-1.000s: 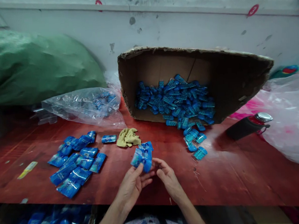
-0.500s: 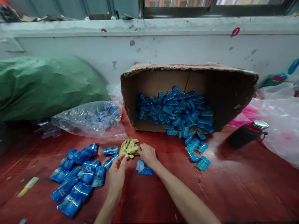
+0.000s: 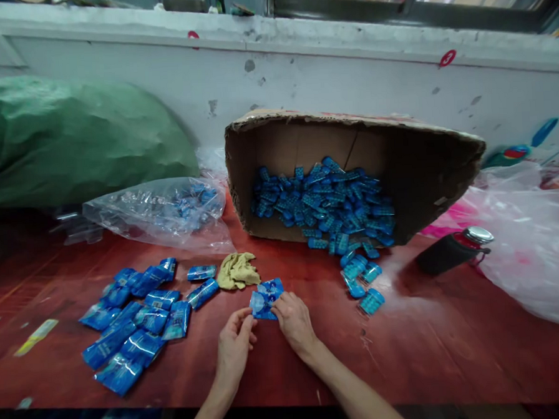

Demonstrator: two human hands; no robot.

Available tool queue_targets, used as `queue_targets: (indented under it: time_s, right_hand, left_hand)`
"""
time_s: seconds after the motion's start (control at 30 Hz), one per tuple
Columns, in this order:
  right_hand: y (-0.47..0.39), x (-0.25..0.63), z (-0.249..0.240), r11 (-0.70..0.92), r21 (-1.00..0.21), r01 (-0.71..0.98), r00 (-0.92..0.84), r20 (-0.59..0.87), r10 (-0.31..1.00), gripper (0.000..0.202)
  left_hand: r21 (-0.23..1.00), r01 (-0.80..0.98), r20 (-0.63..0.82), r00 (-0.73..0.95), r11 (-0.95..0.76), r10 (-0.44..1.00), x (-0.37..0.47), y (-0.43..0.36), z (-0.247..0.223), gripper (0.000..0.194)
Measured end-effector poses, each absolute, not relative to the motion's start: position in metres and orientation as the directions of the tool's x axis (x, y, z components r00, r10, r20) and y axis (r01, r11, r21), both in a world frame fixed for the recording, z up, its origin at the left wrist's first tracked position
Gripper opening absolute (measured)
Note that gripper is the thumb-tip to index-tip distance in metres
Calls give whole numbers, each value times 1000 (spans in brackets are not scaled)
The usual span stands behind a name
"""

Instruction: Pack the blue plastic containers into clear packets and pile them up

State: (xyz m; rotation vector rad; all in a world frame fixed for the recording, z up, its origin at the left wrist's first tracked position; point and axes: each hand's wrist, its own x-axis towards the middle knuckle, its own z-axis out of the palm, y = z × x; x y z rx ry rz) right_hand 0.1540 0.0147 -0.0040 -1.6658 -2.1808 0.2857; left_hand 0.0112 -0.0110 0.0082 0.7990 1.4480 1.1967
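A small flat blue printed packet (image 3: 266,296) lies on the red table in front of me; it may be more than one layer. My left hand (image 3: 235,344) is closed in a pinch at its lower left corner. At the right edge, my right hand (image 3: 295,320) pinches it with thumb and fingers. A crumpled yellowish cloth (image 3: 238,271) rests just beyond, touched by neither hand. Left of my hands spreads a loose group of filled blue packets (image 3: 149,319).
Behind stands a cardboard box (image 3: 294,133) on its side, with many small blue containers (image 3: 330,200) spilling out. A dark bottle (image 3: 443,254) lies tilted at right beside plastic bags (image 3: 535,252). A clear bag (image 3: 167,215), green sack (image 3: 79,139) and yellow cutter (image 3: 36,336) are at left.
Both hands have left the yellowish cloth and come nearer to me, onto the flat blue packet. The cloth stays on the table. The camera view has tipped slightly downward.
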Motion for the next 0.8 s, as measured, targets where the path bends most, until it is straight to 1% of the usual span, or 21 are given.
queue_targets:
  time_s: [0.1, 0.17, 0.2, 0.27, 0.33, 0.4, 0.43, 0.47, 0.5, 0.53, 0.6, 0.63, 0.7, 0.8]
  right_hand:
    - [10, 153, 6, 275, -390, 879, -202, 218, 955, 17]
    - [4, 153, 17, 298, -422, 856, -200, 262, 944, 18]
    - [0, 153, 22, 319, -449, 835, -206, 282, 937, 20]
    - [-7, 153, 29, 346, -540, 767, -205, 306, 930, 20]
    - [-11, 153, 28, 295, -692, 659, -110, 299, 948, 20]
    - [-10, 152, 22, 173, -862, 477, 25, 210, 977, 33]
    - [-7, 151, 18, 102, -926, 362, 61, 133, 989, 32]
    - [-5, 150, 14, 34, -968, 248, 64, 51, 997, 26]
    - [-2, 150, 11, -24, -989, 149, 44, -17, 999, 17]
    - [1, 149, 8, -66, -995, 68, 27, -64, 998, 14]
    - [4, 146, 6, -102, -994, -36, 31, -103, 994, 15]
    - [5, 145, 6, -102, -993, -60, 52, -106, 993, 14]
    - [6, 143, 4, -98, -994, -40, 103, -102, 989, 14]
    - [7, 141, -4, -95, -991, 95, 223, -72, 972, 20]
  left_hand:
    - [931, -176, -356, -241, 321, 903, 21, -11, 14, 38]
    - [906, -207, -408, -191, 370, 893, 26, -11, 16, 41]
    - [895, -213, -427, -153, 392, 891, 27, -11, 17, 38]
    - [884, -216, -443, -101, 415, 891, 30, -10, 18, 32]
    - [882, -228, -442, -94, 413, 892, 31, -9, 16, 31]
    - [883, -229, -440, -99, 410, 893, 31, -7, 11, 35]
    - [884, -215, -442, -101, 414, 891, 31, -5, 8, 38]
    - [889, -186, -442, -109, 419, 890, 31, -3, 4, 42]
    - [894, -143, -441, -125, 424, 889, 32, -1, 1, 45]
    - [901, -89, -433, -144, 424, 890, 32, 1, -2, 48]
    - [912, 18, -401, -182, 411, 898, 34, 5, -7, 51]
    - [915, 58, -381, -199, 399, 903, 36, 7, -9, 52]
    - [916, 100, -360, -225, 390, 905, 39, 10, -11, 51]
    - [899, 93, -397, -238, 428, 886, 45, 14, -14, 46]
